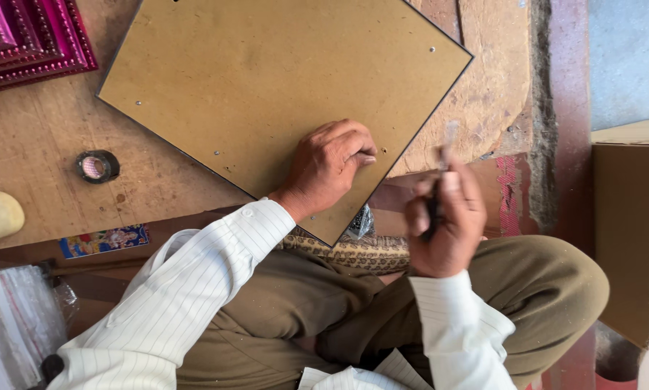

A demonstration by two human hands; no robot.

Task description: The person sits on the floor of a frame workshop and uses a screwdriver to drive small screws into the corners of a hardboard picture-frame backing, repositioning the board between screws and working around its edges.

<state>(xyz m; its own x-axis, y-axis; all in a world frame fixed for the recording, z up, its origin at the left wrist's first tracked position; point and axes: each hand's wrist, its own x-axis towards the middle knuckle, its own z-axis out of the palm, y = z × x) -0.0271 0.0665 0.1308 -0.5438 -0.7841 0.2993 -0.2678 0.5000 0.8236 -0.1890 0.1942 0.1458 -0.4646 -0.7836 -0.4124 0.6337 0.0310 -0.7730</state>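
A black tape roll (98,166) lies on the worn wooden table (36,144); pink frames (28,36) are stacked at its corner, a cardboard box (628,224) stands at the right

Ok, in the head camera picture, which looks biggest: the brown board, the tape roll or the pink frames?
1. Brown backing board, by far.
2. Pink frames, though cut off by the picture's edge.
3. Tape roll, smallest.

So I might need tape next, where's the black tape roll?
In the head view, the black tape roll lies on the wooden worktop, left of the brown backing board, well away from the left hand.
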